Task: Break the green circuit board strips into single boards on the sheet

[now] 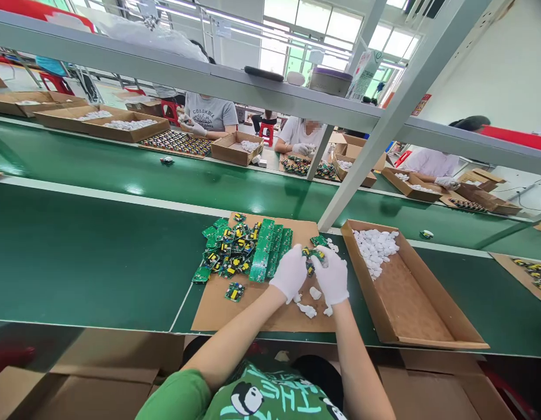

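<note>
1. Green and glossy, the desk [99, 256] is stretching below a pale metal frame [362, 151], and a brown cardboard sheet [215, 312] is lying on it.
2. Both grips are closing narrowly: the left hand [291, 273] and right hand [334, 279], in white gloves, are holding a small circuit board [309, 261] between them, above the sheet. Fingers are hiding parts of it, so whether more than one board is there, I cannot tell.
3. Hard pinching could be bending leads or cracking solder; smooth glove fabric could be letting the board slip.
4. Boards in the loose heap [231, 251] are overlapping, so their parts could be snagging or scratching one another.
5. A single board [234, 291] is lying near the left forearm, where a sleeveless brush could be shifting it.
6. Flat green strips [262, 251] are showing straight edges; yellow blocks are standing out boxily on the heap.
7. White pieces [308, 309] are looking crumpled and irregular; more [375, 245] are filling one end of the shallow cardboard tray [369, 297].
</note>
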Motion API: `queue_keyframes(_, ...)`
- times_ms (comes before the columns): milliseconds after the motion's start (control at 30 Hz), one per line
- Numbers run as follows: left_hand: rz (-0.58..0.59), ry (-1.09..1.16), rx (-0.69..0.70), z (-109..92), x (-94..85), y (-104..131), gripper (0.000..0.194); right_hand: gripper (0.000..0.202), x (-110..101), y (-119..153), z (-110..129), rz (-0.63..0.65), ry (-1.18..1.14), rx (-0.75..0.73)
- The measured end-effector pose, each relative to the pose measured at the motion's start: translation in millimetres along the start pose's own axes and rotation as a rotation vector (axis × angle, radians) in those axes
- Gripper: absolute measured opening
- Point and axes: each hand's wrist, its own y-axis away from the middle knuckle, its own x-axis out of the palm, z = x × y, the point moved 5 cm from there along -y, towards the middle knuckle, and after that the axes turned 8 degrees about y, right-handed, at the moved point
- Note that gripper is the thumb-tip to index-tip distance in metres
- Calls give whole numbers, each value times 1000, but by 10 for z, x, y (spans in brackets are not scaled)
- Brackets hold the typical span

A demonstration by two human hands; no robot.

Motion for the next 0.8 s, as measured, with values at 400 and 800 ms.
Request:
queue_keyframes(400,-173,-469,-105,420,-976,461,70,42,464,-560,475,158,53,-138)
queue_keyframes(800,-249,-312,93,599,-945,737,65,22,718,-1016,1157,431,-121,-175)
